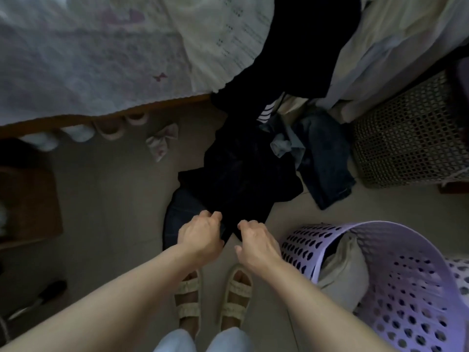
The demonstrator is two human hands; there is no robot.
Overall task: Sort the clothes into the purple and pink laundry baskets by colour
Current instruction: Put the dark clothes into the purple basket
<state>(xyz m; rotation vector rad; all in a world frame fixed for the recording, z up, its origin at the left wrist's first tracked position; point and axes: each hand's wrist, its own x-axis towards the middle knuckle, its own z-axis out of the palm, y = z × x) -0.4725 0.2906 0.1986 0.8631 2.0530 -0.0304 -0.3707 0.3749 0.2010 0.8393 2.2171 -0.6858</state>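
Left grip: your left hand (200, 233) was clamped on the near hem of the black garment (243, 174), fingers curled over the cloth edge.
Right grip: your right hand (256, 241) pinched the same hem just beside the left, fingers curled under; the two hands sat close together, a narrow fold of black cloth between them.
Garment position: it lay on the floor straight ahead of both hands, spreading away from you toward the bed (88, 59).
Long axis: ran away from you, from the gripped hem up to where dark cloth hung off the bed edge; whether that hanging piece was the same garment, you could not tell.
Underneath: a dark blue item (185, 207) showed under the garment's left side, touching it, so a lift looked likely to drag it.
Beside it: denim pieces (322, 158) lay bunched just to the right of the garment, edges overlapping.
Purple basket (375, 229): stood to your right, near the right hand, tipped toward you with its mouth open; a pale cloth (347, 273) already lay inside.
Pink basket: not identifiable; only a pale perforated rim (459, 273) showed behind the purple one.
Nearer hand: the right hand was the closer one to the purple basket.
Judgement: the coming move seemed to turn on drawing the hem back toward you and swinging right, clear of the denim.
Brown basket (406, 138): stood at the far right by the bed, well apart from the grip.
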